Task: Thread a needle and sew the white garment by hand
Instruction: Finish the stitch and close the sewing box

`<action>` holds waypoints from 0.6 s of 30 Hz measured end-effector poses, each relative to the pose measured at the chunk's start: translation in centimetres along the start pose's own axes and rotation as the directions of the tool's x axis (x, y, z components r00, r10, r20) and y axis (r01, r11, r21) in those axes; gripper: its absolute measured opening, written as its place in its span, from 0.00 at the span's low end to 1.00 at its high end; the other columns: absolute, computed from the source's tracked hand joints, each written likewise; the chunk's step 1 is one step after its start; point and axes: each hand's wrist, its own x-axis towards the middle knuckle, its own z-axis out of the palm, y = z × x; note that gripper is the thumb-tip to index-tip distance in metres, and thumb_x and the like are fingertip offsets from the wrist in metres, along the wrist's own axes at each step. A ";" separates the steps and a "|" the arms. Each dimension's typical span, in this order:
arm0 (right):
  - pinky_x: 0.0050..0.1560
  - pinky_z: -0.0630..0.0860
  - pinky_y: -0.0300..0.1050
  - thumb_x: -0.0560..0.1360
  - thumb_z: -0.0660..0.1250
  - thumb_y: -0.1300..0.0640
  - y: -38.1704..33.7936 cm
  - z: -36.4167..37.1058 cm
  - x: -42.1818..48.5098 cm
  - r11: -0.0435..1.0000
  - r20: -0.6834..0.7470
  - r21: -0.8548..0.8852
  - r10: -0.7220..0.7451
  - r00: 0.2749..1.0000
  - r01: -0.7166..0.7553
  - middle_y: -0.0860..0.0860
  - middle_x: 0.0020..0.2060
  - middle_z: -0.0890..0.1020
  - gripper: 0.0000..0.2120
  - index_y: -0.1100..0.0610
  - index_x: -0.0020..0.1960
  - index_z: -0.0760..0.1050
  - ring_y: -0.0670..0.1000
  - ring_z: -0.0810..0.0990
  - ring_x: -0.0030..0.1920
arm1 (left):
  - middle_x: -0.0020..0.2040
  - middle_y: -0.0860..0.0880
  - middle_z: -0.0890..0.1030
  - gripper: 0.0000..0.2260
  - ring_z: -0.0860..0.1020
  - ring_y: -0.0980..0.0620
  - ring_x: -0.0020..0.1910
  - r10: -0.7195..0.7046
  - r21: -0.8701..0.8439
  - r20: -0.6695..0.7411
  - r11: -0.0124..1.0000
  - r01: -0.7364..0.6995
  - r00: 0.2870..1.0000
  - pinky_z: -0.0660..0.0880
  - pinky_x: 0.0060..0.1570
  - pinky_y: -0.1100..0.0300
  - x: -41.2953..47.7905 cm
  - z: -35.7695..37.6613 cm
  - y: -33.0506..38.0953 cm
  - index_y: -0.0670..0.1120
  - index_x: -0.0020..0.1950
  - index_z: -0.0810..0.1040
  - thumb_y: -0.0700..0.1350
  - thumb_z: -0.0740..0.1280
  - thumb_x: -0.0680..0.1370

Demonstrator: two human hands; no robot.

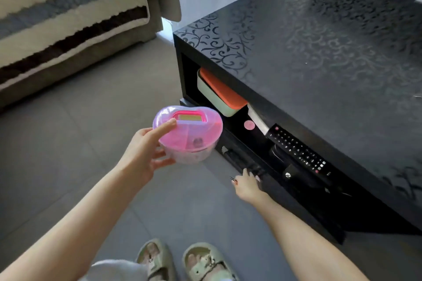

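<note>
The left hand (pixel 143 155) holds a pink see-through box (pixel 191 137) in the air above the grey floor (pixel 80 132), just left of the open shelf of a black table (pixel 319 41). The box is rounded, with a pink handle sunk into its lid. The forefinger (pixel 165 126) lies stretched along the lid's near-left edge, while the other fingers curl under the box's side and clamp it from below.

The right hand (pixel 247 183) reaches low and to the right, its fingertips touching the top edge of a black drawer (pixel 237 157) under the shelf. Whether these fingers hook over the edge or only rest on it cannot be told.

On the shelf sit a pale container with an orange lid (pixel 219 91) at the far end and a black remote control (pixel 299 150) to its right. A sofa (pixel 68 18) with a striped cover stands at the far left. Two pale slippers (pixel 157 260) show at the near edge.
</note>
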 end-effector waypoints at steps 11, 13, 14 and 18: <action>0.68 0.59 0.51 0.78 0.41 0.56 -0.5 3.4 -1.1 0.990 -0.092 0.017 -0.136 0.986 0.138 0.67 0.69 0.65 0.25 0.62 0.57 0.75 0.63 0.63 0.69 | 0.48 0.46 0.83 0.13 0.81 0.46 0.44 -0.041 0.078 0.062 0.996 0.036 0.997 0.77 0.51 0.49 3.0 -0.8 -3.6 0.46 0.54 0.78 0.51 0.70 0.74; 0.64 0.63 0.51 0.78 0.37 0.57 -0.8 4.1 -2.5 0.969 -0.048 0.022 -0.245 0.968 0.246 0.63 0.58 0.75 0.28 0.62 0.56 0.75 0.61 0.70 0.63 | 0.49 0.46 0.83 0.14 0.81 0.46 0.44 -0.070 0.077 0.070 0.995 0.065 0.995 0.77 0.53 0.49 3.6 -0.3 -4.0 0.46 0.56 0.78 0.51 0.71 0.74; 0.61 0.64 0.49 0.80 0.43 0.57 -1.6 4.4 -3.4 0.972 -0.023 0.061 -0.225 0.974 0.226 0.60 0.54 0.77 0.22 0.62 0.55 0.75 0.58 0.73 0.57 | 0.49 0.47 0.83 0.15 0.81 0.46 0.44 -0.084 0.072 0.073 0.994 0.079 0.994 0.77 0.52 0.49 3.8 0.0 -4.3 0.46 0.56 0.78 0.52 0.71 0.73; 0.45 0.81 0.49 0.52 0.78 0.69 -3.5 5.0 -5.1 0.960 -0.293 0.211 -0.116 0.949 0.183 0.53 0.37 0.82 0.15 0.57 0.32 0.76 0.53 0.83 0.35 | 0.49 0.47 0.83 0.21 0.81 0.46 0.45 -0.079 0.079 0.060 0.994 0.075 0.995 0.77 0.48 0.50 4.5 0.5 -5.7 0.45 0.58 0.76 0.53 0.74 0.70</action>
